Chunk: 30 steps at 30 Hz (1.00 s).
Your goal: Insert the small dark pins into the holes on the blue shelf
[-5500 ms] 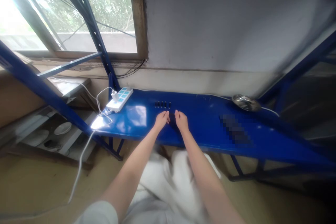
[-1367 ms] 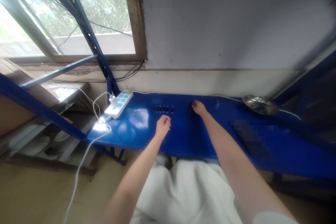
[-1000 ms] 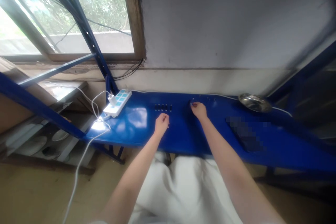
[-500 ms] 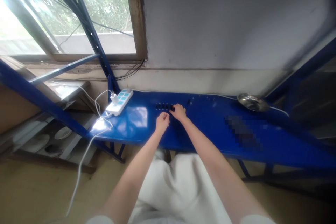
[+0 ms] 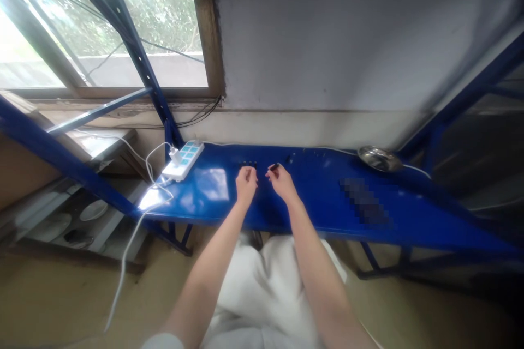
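Observation:
Above the blue tabletop [image 5: 315,202], my right hand [image 5: 283,180] is closed in a pinch on a small black cylinder-like piece [image 5: 275,167], its kind too small to tell. My left hand [image 5: 246,184] is a short way to the left, fingertips pressed together; whatever may be between them is hidden. Just behind the left fingers stands a row of several small dark pieces [image 5: 250,163], partly covered by that hand. Farther right and back, another small dark piece [image 5: 288,158] lies among tiny clear bits.
A white power strip [image 5: 184,161] with a plug and cables sits on the left of the table. At the back right is a shiny metal dish [image 5: 380,158]. A blurred-out dark object [image 5: 364,202] lies on the right. Blue frame posts [image 5: 143,65] rise by the window.
My right hand has lifted away from the row's right end with the black piece in it. My left hand has moved left and up, now covering part of the row. The view has shifted slightly.

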{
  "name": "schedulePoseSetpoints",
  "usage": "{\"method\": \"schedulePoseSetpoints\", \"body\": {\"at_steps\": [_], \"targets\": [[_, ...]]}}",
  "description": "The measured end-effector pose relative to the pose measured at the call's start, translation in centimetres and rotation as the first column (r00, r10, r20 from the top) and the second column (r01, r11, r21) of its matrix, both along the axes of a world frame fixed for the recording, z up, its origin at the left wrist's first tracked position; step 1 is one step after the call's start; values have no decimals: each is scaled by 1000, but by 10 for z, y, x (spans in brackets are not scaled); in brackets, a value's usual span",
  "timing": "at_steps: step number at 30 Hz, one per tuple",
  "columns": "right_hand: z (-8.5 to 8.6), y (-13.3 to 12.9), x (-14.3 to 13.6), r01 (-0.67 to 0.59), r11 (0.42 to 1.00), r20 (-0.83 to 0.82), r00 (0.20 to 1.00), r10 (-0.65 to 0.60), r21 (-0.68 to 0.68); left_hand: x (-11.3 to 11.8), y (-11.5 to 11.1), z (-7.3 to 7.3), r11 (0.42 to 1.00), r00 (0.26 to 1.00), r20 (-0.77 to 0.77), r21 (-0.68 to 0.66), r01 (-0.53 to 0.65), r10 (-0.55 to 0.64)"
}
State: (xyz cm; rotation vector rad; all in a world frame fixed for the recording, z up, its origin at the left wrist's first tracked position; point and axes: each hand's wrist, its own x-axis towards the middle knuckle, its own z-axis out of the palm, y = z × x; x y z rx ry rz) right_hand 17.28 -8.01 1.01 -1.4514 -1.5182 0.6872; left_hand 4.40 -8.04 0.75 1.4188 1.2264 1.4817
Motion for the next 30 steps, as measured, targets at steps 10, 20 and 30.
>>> {"method": "schedulePoseSetpoints", "body": {"at_steps": [10,20,30], "targets": [[66,-51,-3,-116,988,355,923,147,-106,-12,-27,76,955,872,-475,184,232,-120],[93,-74,-9,-30,980,-101,994,50,194,-20,-52,96,946,939,-207,117,302,-274],[91,-75,-20,11,977,-333,941,61,212,-11,-66,99,960,966,-95,124,250,-240]]}}
